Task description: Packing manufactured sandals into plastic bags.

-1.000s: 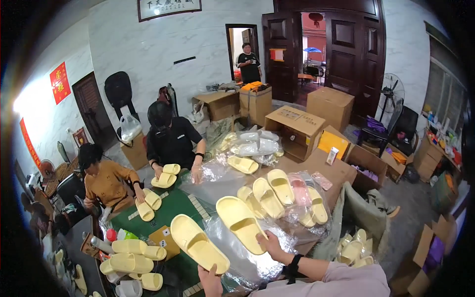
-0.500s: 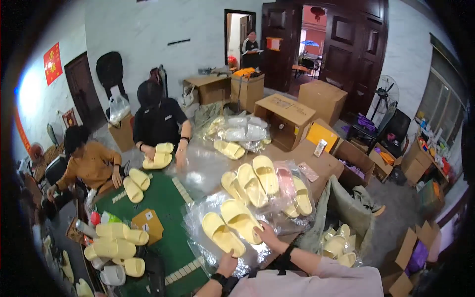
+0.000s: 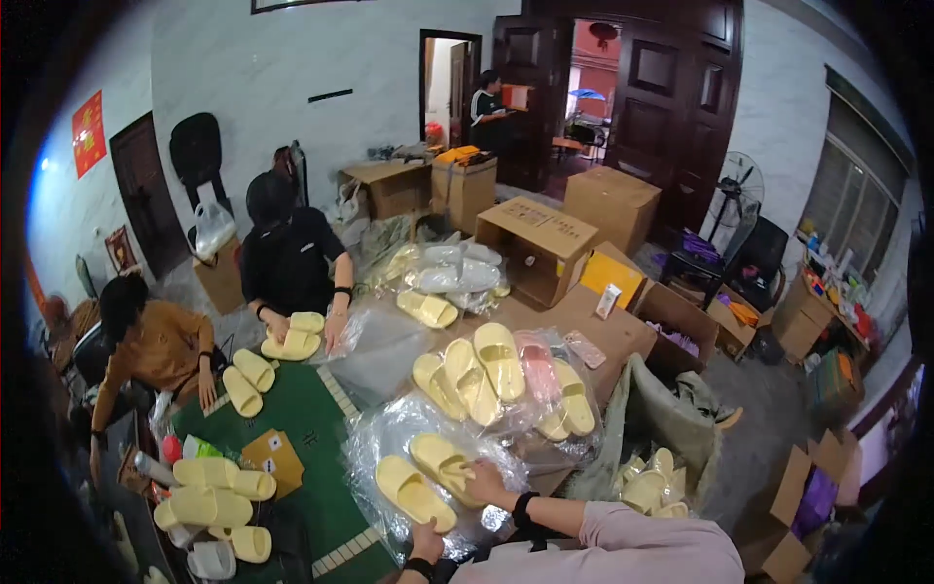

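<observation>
While I watch remotely, the left hand [image 3: 425,542] pinches the left slipper [image 3: 413,492] by its heel and the right hand [image 3: 492,485] grasps the right slipper [image 3: 440,458]; over the plastic [image 3: 365,436], both slant away leftward.

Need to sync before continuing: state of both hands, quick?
Left hand: closed, holding the left yellow slipper at its near end.
Right hand: on the right yellow slipper; whether gripping cannot be told.

My left hand [image 3: 424,538] and right hand [image 3: 490,484] now have the yellow slippers [image 3: 415,496] lower, over the clear bags [image 3: 365,443]; the co-worker in orange [image 3: 161,341] no longer touches another pair [image 3: 243,392].
</observation>
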A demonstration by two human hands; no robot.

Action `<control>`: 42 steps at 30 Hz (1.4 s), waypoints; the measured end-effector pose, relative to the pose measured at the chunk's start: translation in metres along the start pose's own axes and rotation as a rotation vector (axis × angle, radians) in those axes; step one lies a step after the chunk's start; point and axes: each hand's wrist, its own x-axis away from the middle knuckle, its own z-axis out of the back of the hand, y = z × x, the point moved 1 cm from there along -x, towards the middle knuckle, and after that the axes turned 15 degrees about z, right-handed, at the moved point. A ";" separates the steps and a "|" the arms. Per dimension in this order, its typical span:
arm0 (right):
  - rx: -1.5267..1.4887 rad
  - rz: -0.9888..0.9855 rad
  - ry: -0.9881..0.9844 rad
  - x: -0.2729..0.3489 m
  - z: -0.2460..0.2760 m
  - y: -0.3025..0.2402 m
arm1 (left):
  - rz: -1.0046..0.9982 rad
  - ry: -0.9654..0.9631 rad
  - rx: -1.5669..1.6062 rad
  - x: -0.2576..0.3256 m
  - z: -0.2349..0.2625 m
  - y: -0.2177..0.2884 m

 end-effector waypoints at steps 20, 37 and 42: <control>-0.134 0.273 -0.420 -0.061 -0.077 -0.002 | -0.427 -0.176 -1.616 -0.013 0.001 0.005; -0.642 0.113 -0.350 0.014 0.064 -0.001 | -0.032 -0.021 -2.299 0.037 -0.050 0.012; -0.774 0.168 -0.272 0.030 0.045 0.008 | -0.601 0.258 -2.312 -0.050 0.050 0.004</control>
